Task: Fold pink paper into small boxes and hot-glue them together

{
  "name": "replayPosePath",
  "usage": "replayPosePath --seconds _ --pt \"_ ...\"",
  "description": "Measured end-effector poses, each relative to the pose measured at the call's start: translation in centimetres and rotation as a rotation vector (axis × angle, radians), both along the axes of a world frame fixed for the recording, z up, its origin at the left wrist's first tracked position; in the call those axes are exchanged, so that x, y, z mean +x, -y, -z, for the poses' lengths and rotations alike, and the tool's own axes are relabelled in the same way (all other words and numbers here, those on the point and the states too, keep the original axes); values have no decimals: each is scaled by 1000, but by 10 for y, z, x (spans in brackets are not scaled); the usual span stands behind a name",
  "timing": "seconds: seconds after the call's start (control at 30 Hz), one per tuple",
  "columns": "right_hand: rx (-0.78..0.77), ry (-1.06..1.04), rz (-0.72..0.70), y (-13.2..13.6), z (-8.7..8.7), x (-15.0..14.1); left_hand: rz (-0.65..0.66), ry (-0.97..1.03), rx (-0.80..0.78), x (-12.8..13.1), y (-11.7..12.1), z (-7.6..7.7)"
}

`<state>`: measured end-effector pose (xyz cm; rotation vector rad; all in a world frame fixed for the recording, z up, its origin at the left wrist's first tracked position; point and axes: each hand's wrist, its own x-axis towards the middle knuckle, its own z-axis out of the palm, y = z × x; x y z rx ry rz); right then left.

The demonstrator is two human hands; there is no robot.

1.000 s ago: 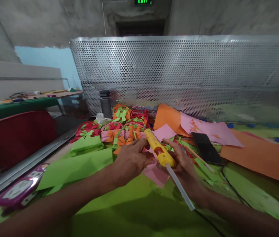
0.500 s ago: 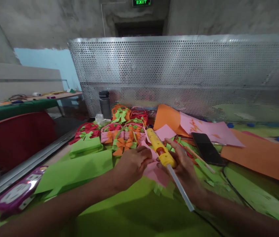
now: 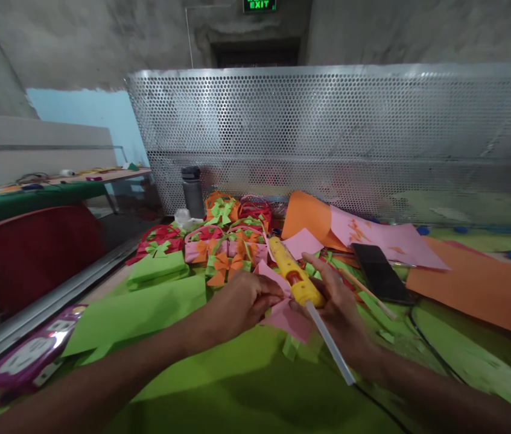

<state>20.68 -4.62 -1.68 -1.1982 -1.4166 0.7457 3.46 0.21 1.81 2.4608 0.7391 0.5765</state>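
Observation:
A yellow hot glue gun (image 3: 292, 272) rests in my right hand (image 3: 339, 307), with a long clear glue stick (image 3: 331, 346) poking out of its back end toward me. The nozzle points away, toward the paper bags. My left hand (image 3: 237, 304) pinches a folded piece of pink paper (image 3: 289, 319) just left of the gun. Fingertips of my right hand also touch that paper under the gun, though part of the contact is hidden. Beyond my hands sit several small paper bags (image 3: 205, 247) with orange and green bows.
Green sheets (image 3: 146, 307) and a green folded packet (image 3: 158, 269) lie at left, beside a purple case (image 3: 33, 352). A black phone (image 3: 379, 271) and orange sheets (image 3: 476, 289) lie at right. A dark bottle (image 3: 192, 191) stands before the perforated metal panel (image 3: 327, 132).
My left hand has shifted slightly and its fingers have closed in on the pink paper, which shows more of its folds. The glue gun stays nearly in place in my right hand.

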Motion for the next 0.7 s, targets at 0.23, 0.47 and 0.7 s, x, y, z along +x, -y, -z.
replayPosePath --seconds 0.23,0.47,0.7 --pt "-36 -46 -22 2 -1 -2 -38 33 -192 0 -2 6" --pt "-52 6 -27 2 -2 -2 58 53 -354 0 -5 6" --pt "5 33 -50 -1 7 0 22 5 -142 2 -2 7"
